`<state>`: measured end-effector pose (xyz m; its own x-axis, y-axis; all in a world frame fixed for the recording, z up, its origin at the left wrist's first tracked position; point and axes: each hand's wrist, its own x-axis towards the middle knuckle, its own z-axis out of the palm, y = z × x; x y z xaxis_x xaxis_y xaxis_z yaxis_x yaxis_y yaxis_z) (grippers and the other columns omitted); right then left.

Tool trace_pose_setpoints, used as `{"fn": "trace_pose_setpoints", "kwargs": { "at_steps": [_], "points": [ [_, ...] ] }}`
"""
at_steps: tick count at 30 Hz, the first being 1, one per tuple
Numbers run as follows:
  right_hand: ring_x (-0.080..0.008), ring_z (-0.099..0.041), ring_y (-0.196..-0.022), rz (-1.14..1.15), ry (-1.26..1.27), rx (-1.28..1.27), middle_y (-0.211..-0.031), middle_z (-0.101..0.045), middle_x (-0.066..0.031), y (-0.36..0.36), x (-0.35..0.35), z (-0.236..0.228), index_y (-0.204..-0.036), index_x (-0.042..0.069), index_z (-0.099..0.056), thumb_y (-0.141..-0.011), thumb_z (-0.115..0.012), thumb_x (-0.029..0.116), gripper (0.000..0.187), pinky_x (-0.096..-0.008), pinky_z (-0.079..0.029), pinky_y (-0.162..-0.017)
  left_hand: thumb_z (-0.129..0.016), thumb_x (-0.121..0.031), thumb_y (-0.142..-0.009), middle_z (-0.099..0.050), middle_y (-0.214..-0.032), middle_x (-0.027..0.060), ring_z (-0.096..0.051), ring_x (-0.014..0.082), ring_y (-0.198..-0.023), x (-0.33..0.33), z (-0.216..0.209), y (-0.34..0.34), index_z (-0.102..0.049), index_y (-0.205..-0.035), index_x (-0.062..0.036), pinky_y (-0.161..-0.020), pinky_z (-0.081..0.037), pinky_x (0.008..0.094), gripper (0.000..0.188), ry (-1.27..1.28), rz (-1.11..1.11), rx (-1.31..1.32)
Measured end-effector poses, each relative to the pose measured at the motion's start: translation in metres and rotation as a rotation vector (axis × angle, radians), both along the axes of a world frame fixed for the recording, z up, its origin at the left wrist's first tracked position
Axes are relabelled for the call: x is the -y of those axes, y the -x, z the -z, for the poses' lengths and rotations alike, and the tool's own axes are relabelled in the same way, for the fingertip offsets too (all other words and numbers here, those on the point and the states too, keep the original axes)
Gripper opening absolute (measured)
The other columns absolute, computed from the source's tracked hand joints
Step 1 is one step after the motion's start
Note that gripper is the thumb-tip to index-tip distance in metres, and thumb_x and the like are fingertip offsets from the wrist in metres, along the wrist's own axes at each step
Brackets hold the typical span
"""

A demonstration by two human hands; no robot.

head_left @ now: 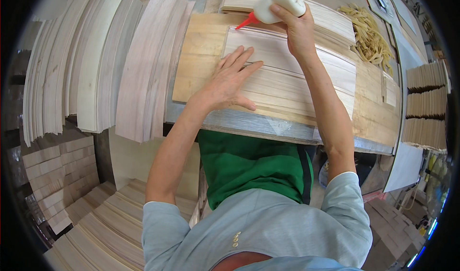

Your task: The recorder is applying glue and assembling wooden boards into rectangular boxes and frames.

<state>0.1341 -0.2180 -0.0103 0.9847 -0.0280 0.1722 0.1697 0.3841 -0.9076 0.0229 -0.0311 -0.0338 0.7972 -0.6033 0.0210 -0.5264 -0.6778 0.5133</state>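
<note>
My right hand is wrapped round a white squeeze glue bottle, tipped with its red nozzle pointing down to the left. The nozzle tip is at the far left corner of a thin pale wooden panel, at its far edge; whether it touches the wood I cannot tell. My left hand lies flat with spread fingers on the panel and the strips of wood on its near side. Under them is a yellowish wooden board on the bench.
Tall stacks of thin wooden boards stand along the left. More wooden strips lie beyond the panel. A heap of tan bands sits at the far right, with bundled wood pieces farther right. Small stacked blocks are low on the left.
</note>
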Motion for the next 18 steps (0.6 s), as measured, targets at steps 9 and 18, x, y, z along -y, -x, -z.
{"fn": "trace_pose_setpoints", "kwargs": {
  "at_steps": [9,18],
  "points": [
    [-0.0235,-0.062,-0.097,0.093,0.147,0.041,-0.106,-0.059,-0.0117,0.014,0.066,-0.002,-0.116,-0.001,-0.046,-0.076,-0.075,0.008,0.05,-0.0365,-0.059,-0.076,-0.084,-0.046,-0.05,-0.018,-0.153,0.0103,-0.011,0.0309,-0.142,0.005,-0.007,0.002,-0.038,-0.141,-0.0197,-0.113,-0.016,0.0496,0.105,-0.022,-0.031,-0.054],
    [-0.0193,-0.062,-0.097,0.203,0.287,0.057,-0.106,-0.061,-0.0083,0.042,0.158,-0.015,-0.119,0.001,-0.049,-0.076,-0.076,0.008,0.051,-0.0346,-0.056,-0.08,-0.087,-0.035,-0.05,-0.018,-0.153,0.0089,-0.011,0.0293,-0.142,0.007,-0.012,0.003,-0.037,-0.141,-0.0192,-0.113,-0.016,0.0498,0.105,-0.092,-0.054,-0.08]
  ]
}}
